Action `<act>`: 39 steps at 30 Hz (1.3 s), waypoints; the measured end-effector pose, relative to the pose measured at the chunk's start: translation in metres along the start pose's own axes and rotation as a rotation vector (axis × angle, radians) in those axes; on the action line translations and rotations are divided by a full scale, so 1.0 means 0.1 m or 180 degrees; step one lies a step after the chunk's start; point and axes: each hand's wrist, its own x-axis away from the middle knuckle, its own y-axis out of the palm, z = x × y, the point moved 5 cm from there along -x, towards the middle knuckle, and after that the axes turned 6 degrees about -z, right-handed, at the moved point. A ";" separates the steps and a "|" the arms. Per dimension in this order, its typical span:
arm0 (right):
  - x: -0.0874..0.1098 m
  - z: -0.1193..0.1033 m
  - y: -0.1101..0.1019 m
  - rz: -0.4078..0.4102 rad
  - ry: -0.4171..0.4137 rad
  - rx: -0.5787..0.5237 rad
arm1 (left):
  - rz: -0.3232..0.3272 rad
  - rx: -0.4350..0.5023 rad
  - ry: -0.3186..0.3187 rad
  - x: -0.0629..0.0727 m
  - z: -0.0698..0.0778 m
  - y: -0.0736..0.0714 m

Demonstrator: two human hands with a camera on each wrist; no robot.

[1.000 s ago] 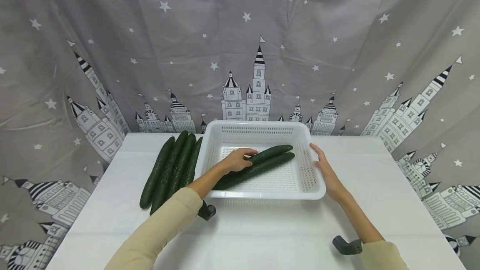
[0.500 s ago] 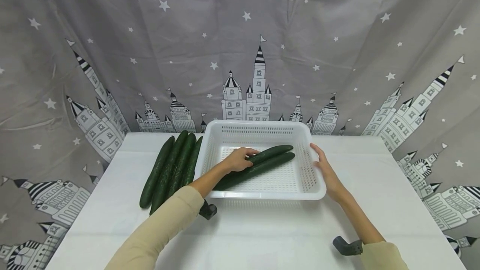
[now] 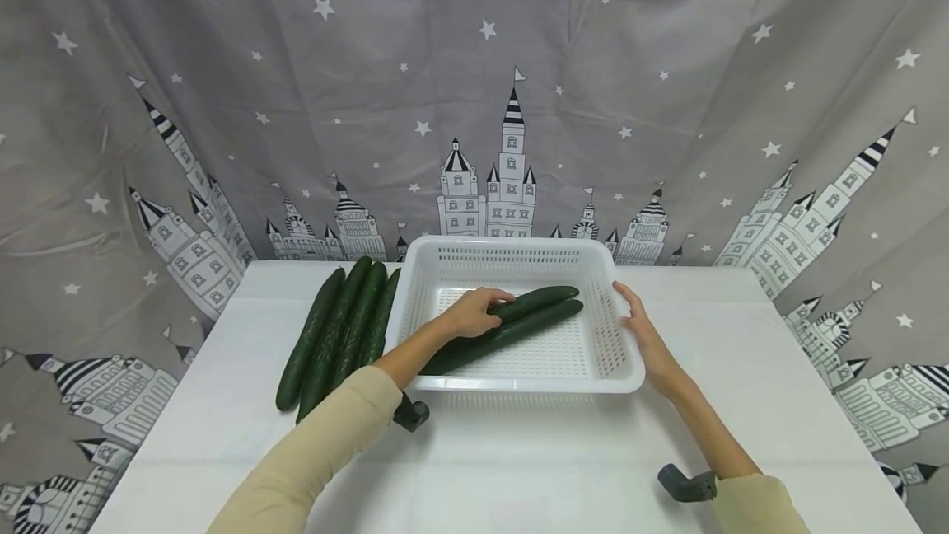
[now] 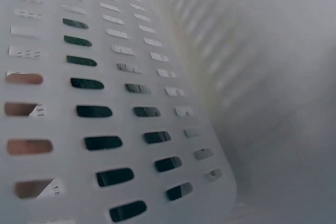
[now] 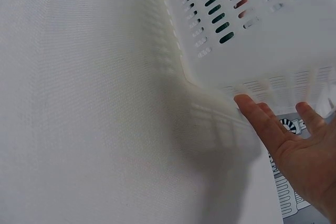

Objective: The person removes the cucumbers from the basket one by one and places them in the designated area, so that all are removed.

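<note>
Head view shows the left hand holding a long, stiff, probably slippery dark green cucumber mid-length inside the white plastic slotted basket, right hand flat against its right side.

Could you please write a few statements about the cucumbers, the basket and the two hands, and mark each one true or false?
1. Two cucumbers lie inside the white basket. True.
2. The left hand rests on the cucumbers in the basket. True.
3. The right hand holds a cucumber. False: it rests with straight fingers against the basket's right wall and holds nothing.
4. The loose cucumbers lie on the table to the right of the basket. False: they lie side by side to its left.
5. The basket stands upside down. False: it stands upright, its open side up.
</note>
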 end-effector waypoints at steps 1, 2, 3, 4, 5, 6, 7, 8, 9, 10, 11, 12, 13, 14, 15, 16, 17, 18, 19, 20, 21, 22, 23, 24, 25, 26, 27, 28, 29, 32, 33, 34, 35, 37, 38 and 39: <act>0.00 0.00 0.00 -0.0001 0.0003 -0.0001 | 0.0012 -0.0006 0.0024 0.00 0.00 0.00; 0.00 0.00 0.00 -0.0009 -0.0001 0.0005 | 0.0023 -0.0020 0.0044 0.01 0.01 -0.01; 0.00 0.00 0.00 -0.0008 0.0000 -0.0002 | 0.0037 -0.0032 0.0063 0.01 0.01 -0.01; 0.00 0.00 0.00 -0.0010 -0.0004 0.0003 | 0.0049 -0.0044 0.0078 0.01 0.01 -0.02; 0.00 0.00 0.00 -0.0005 -0.0004 0.0004 | 0.0073 -0.0055 0.0104 0.01 0.02 -0.03; 0.00 0.00 0.00 -0.0008 -0.0003 0.0003 | 0.0088 -0.0065 0.0120 0.02 0.02 -0.03; 0.00 0.00 0.00 -0.0009 -0.0004 0.0006 | 0.0104 -0.0081 0.0133 0.02 0.03 -0.04; 0.00 0.00 0.00 -0.0010 -0.0004 0.0006 | 0.0118 -0.0094 0.0147 0.02 0.03 -0.05; 0.00 0.00 0.00 -0.0004 0.0000 -0.0002 | 0.0130 -0.0090 0.0157 0.03 0.03 -0.06; 0.00 0.01 0.00 -0.0004 -0.0006 -0.0002 | 0.0137 -0.0087 0.0164 0.03 0.04 -0.07; 0.00 0.01 0.00 -0.0006 -0.0007 -0.0005 | 0.0136 -0.0069 0.0165 0.03 0.04 -0.08; 0.00 0.01 0.00 -0.0013 -0.0008 -0.0006 | 0.0127 -0.0058 0.0158 0.04 0.04 -0.09; 0.00 0.01 0.00 -0.0015 -0.0009 -0.0007 | 0.0127 -0.0044 0.0171 0.04 0.05 -0.09; 0.00 0.01 -0.01 -0.0014 -0.0011 -0.0010 | 0.0117 -0.0027 0.0184 0.04 0.05 -0.10; 0.00 0.01 -0.01 -0.0009 -0.0008 -0.0013 | 0.0111 -0.0011 0.0203 0.04 0.05 -0.10; 0.00 0.01 -0.01 -0.0012 -0.0008 -0.0014 | 0.0120 -0.0008 0.0242 0.05 0.06 -0.11; 0.00 0.01 -0.01 -0.0010 0.0000 -0.0022 | 0.0124 0.0004 0.0278 0.05 0.06 -0.12; 0.00 0.01 -0.02 -0.0009 0.0003 -0.0042 | 0.0137 0.0009 0.0319 0.05 0.07 -0.13; 0.00 0.01 -0.02 -0.0005 0.0002 -0.0061 | 0.0154 0.0014 0.0363 0.06 0.08 -0.14; 0.00 0.00 -0.02 -0.0006 0.0001 -0.0078 | 0.0169 0.0011 0.0397 0.07 0.08 -0.15; 0.00 0.00 -0.02 -0.0009 0.0000 -0.0095 | 0.0187 0.0016 0.0430 0.08 0.09 -0.16; 0.00 0.00 -0.01 -0.0021 -0.0006 -0.0102 | 0.0210 0.0025 0.0455 0.09 0.10 -0.17; -0.01 -0.01 -0.01 -0.0023 -0.0008 -0.0121 | 0.0229 0.0043 0.0464 0.11 0.11 -0.18; -0.01 -0.01 -0.01 -0.0029 -0.0018 -0.0118 | 0.0254 0.0048 0.0489 0.12 0.12 -0.19; -0.01 -0.02 0.00 -0.0030 -0.0029 -0.0106 | 0.0287 0.0063 0.0509 0.15 0.14 -0.21; -0.01 -0.03 0.00 -0.0033 -0.0037 -0.0096 | 0.0320 0.0079 0.0525 0.17 0.15 -0.23; -0.01 -0.03 0.01 -0.0034 -0.0043 -0.0080 | 0.0360 0.0106 0.0541 0.19 0.17 -0.25; -0.01 -0.04 0.01 -0.0037 -0.0049 -0.0063 | 0.0405 0.0131 0.0556 0.21 0.18 -0.28; -0.01 -0.04 0.01 -0.0026 -0.0044 -0.0060 | 0.0443 0.0156 0.0576 0.24 0.20 -0.30; -0.01 -0.04 0.01 -0.0001 -0.0017 -0.0051 | 0.0543 0.0242 0.0606 0.30 0.25 -0.37; -0.01 -0.03 0.01 0.0002 -0.0003 -0.0049 | 0.0577 0.0265 0.0617 0.32 0.27 -0.40; 0.00 -0.03 0.00 0.0004 0.0005 -0.0057 | 0.0606 0.0290 0.0617 0.34 0.28 -0.42; 0.00 -0.03 0.00 0.0006 0.0012 -0.0052 | 0.0638 0.0316 0.0629 0.37 0.30 -0.45; 0.00 -0.02 0.01 0.0000 0.0011 -0.0044 | 0.0692 0.0362 0.0634 0.44 0.33 -0.51; 0.01 -0.02 0.01 -0.0006 0.0004 -0.0048 | 0.0723 0.0366 0.0637 0.47 0.34 -0.53; 0.01 -0.02 0.01 -0.0009 -0.0002 -0.0050 | 0.0752 0.0371 0.0640 0.51 0.36 -0.56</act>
